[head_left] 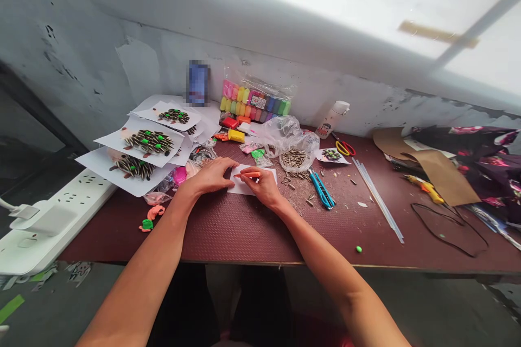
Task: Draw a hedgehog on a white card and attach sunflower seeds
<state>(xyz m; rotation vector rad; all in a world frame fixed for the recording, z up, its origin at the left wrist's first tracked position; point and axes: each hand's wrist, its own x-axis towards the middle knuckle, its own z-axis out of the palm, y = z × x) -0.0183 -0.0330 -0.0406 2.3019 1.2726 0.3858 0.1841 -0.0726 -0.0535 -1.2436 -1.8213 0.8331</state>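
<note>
The right hand (262, 187) pinches an orange pen (253, 174) between thumb and fingers; a white paper card (241, 190) lies directly beneath this grip. The left hand (211, 174), its thumb and forefinger parted, rests at the card's left edge. Right of the grip lie striped seeds (293, 159) and a teal-handled tool (321, 191). Farther off, left of the grip, are stacked seed-decorated cards (146, 143); beyond the grip stands a multicoloured clay pack (254, 102).
</note>
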